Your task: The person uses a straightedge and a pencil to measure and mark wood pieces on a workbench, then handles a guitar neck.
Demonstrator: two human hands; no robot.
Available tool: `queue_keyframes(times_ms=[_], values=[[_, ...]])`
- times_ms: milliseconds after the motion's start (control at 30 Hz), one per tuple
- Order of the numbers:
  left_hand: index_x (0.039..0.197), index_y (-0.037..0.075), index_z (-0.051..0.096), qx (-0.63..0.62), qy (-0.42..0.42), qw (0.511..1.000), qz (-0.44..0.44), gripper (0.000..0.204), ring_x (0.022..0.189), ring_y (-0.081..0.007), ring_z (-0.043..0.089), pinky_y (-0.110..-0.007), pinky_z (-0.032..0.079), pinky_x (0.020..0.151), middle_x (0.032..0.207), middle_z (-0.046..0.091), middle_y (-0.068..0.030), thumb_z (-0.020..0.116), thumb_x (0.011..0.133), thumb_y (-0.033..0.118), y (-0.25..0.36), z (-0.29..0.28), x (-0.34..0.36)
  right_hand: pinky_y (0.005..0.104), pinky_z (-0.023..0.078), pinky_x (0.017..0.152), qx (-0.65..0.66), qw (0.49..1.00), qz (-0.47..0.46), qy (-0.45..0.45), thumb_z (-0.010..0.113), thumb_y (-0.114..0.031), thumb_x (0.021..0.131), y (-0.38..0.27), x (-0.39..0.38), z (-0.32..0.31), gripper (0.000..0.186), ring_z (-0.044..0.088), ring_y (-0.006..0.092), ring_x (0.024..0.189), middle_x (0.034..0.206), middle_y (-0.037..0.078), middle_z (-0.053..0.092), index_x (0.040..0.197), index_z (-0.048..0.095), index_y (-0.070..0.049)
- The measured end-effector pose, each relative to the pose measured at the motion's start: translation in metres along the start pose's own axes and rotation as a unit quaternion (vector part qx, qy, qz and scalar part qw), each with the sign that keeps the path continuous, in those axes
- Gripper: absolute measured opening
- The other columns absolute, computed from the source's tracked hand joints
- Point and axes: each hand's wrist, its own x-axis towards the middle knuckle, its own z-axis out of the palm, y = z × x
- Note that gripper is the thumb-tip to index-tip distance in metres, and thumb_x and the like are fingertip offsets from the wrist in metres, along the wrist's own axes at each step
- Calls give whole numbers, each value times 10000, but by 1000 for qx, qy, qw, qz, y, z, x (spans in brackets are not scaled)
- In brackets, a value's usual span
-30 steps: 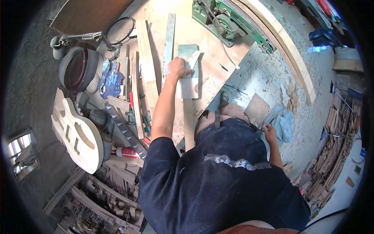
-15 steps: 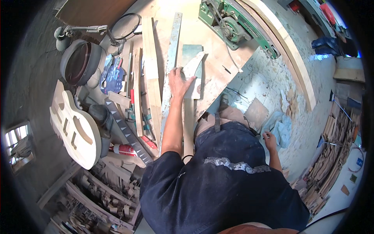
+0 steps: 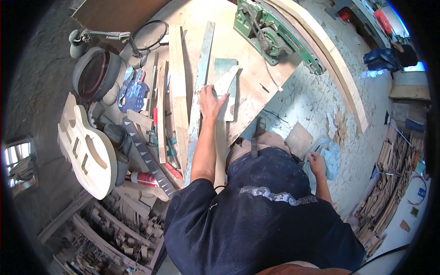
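On the workbench (image 3: 249, 98), a pale, pointed flat wooden piece (image 3: 225, 82) lies over a grey-green rectangular board (image 3: 223, 65). My left hand (image 3: 211, 104) is on the pale piece, thumb across its near end and fingers at its left edge. A worn, straight metal bar (image 3: 201, 68) runs beside the fingers. Below the board extends a narrow light wood strip (image 3: 221, 146). My right hand (image 3: 316, 164) hangs low at my right side with curled fingers. Something small and dark may be in it; I cannot make it out.
A green belt-driven machine (image 3: 270, 39) stands at the bench's far right. Long wood strips (image 3: 178, 82), a toothed dark blade (image 3: 146, 153) and a pale guitar body (image 3: 89, 153) lie left. A light-blue plastic bag (image 3: 327, 158) is on the floor. Another person (image 3: 403, 55) is far right.
The whole view has shifted slightly, and more of the other person shows. My left hand keeps its place on the pale piece. My right hand stays low, fingers curled.
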Motion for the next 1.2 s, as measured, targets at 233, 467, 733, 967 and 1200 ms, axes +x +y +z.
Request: queue_keyframes(times_ms=[233,467,733,967,1200], values=[[1274,17,583,19,23,999,-17,724,1191,-381,546,-439,458,1020,1266,556,-197,856,733,413,-5,-2,-8,425,528,832,39,992,-121,18,678,-278,917,-119,12,-35,356,677,394,949,1018,218,711,1144,688,-4],[1427,-29,460,3,35,999,2,820,1285,-432,463,-482,373,1104,1376,469,-266,787,823,419,20,4,-17,402,526,860,52,912,-343,217,788,-199,832,-249,24,-141,429,668,349,977,1094,187,706,1218,687,-42],[1458,-28,415,18,98,993,-65,838,1335,-447,409,-500,331,1134,1417,432,-288,775,830,394,14,-2,-56,442,460,1006,-12,903,-309,297,855,-324,745,-234,139,-237,866,582,390,1162,1310,245,596,1458,475,-13],[1460,-24,404,76,136,984,-93,800,1294,-423,448,-471,362,1109,1376,468,-266,753,861,375,48,-3,-113,443,392,1103,-28,947,-272,168,863,-374,721,-220,191,-231,1018,487,415,1317,1434,269,501,1528,358,-15],[1452,-2,423,125,169,953,-216,753,1286,-419,459,-473,378,1096,1362,483,-266,742,873,359,75,-2,-200,456,378,1125,3,904,-354,241,857,-327,762,-233,188,-242,964,489,393,1336,1438,242,513,1529,363,-14]])
